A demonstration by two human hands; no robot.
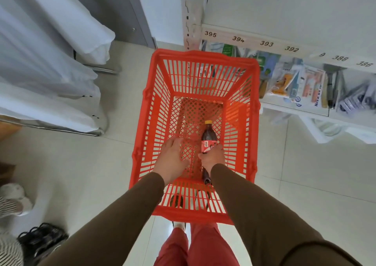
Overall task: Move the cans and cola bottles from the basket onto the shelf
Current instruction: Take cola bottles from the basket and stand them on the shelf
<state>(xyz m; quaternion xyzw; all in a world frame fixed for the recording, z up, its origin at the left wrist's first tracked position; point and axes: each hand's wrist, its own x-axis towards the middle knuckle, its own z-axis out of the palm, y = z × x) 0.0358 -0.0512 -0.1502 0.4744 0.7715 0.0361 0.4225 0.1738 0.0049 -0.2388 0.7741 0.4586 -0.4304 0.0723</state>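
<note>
A tall red plastic basket (195,61) stands on the floor right in front of me. One cola bottle (208,135) with a yellow cap and red label lies at its bottom. My right hand (212,157) reaches down inside and grips the bottle around its label and lower body. Beside it, my left hand (172,158) hovers inside the basket with fingers spread, holding nothing. The white shelf (264,42) with numbered tags stands to the right of the basket. No cans are visible in the basket.
The lower shelf level (295,107) holds several packaged goods. White cloth-covered racks (50,72) stand to the left. Another person's shoe and striped sleeve (12,202) are at the left edge, with a dark object (43,239) on the floor.
</note>
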